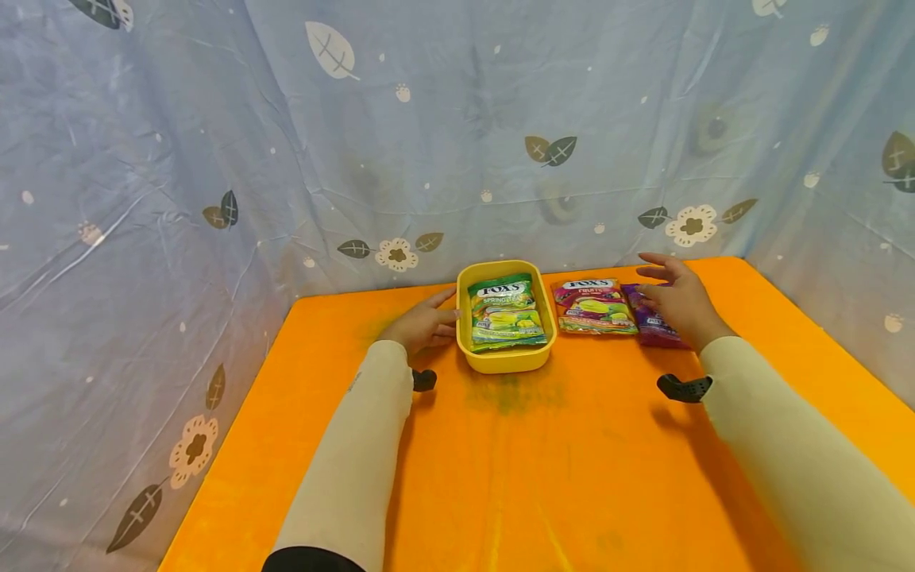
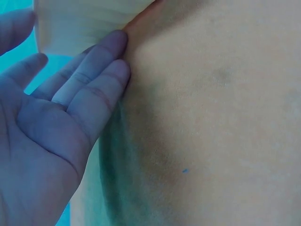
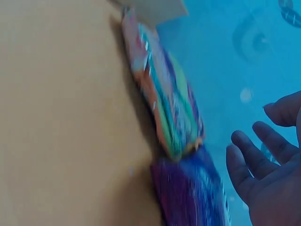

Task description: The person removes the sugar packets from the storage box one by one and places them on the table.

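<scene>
A yellow tub [image 1: 509, 363] stands toward the back of the orange table, holding a green FOX'S candy bag [image 1: 506, 314]. At its left side is my left hand [image 1: 423, 324], fingers extended with the tips right at the wall; the left wrist view shows the same contact on the tub wall [image 2: 84, 28]. To the tub's right lies a red and orange FOX'S candy bag [image 1: 595, 307], and beside that a purple candy bag [image 1: 652, 318]. Over the purple bag hovers my right hand [image 1: 679, 298], fingers spread and loosely bent, nothing between them.
A pale blue curtain [image 1: 457, 159] with leaf and flower prints hangs behind and along both sides of the orange table [image 1: 500, 477]. Dark stains mark the tabletop in front of the tub. Each wrist carries a black mount [image 1: 685, 388].
</scene>
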Tool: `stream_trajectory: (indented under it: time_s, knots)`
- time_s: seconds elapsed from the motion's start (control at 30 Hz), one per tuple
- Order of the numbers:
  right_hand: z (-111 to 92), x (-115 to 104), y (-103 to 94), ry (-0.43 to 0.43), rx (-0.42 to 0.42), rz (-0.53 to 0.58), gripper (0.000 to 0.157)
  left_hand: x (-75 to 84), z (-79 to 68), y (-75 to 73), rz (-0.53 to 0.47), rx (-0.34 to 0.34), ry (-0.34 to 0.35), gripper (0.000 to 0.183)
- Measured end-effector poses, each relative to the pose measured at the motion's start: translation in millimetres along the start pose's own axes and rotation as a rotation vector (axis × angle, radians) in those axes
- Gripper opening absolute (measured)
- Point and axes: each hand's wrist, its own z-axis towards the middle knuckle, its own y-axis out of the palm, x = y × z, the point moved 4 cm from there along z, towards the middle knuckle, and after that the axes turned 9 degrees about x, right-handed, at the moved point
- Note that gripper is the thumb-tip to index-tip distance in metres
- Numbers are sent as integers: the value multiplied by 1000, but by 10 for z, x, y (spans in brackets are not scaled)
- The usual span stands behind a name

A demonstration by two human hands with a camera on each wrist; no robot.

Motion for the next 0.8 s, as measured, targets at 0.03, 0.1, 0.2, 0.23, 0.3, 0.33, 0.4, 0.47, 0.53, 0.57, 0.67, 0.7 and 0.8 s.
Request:
stream_trajectory:
  time_s: [0.03,0.1,0.2,0.23,0.3,0.33,0.4,0.47,0.53,0.57,0.67,0.7,0.8]
  knots:
    - [2,-30,34,2,-6,-2,59,3,-2,2,3,-1,0,69]
    - [6,-94,114,-2,-25,27,61,8,-3,4,9,-2,1,68]
    - [11,-209,262,-18,-62,81,65,11,-2,5,13,-2,-1,65]
    - [9,-255,315,-25,-75,99,66,13,-2,5,13,-2,-3,66]
    - [7,-348,431,-34,-102,134,67,17,2,4,12,-2,-4,66]
    - [4,-391,488,-38,-114,143,67,14,5,7,12,-3,-5,66]
    - [-3,-478,606,-40,-134,156,67,14,9,13,15,-7,-3,66]
    - [-11,-565,720,-44,-150,164,67,12,15,13,18,-7,0,67]
    - [-19,-648,830,-47,-166,184,67,6,23,8,18,-6,4,66]
    - [-29,-689,878,-47,-173,188,67,5,25,5,19,-6,7,66]
    - [-90,-812,991,-39,-199,201,71,-11,35,-3,18,-6,3,66]
    - [-119,-855,1020,-34,-208,213,72,-14,34,-3,19,-7,1,66]
    - [-216,-996,1080,-18,-236,229,72,-3,29,-1,22,-8,-1,66]
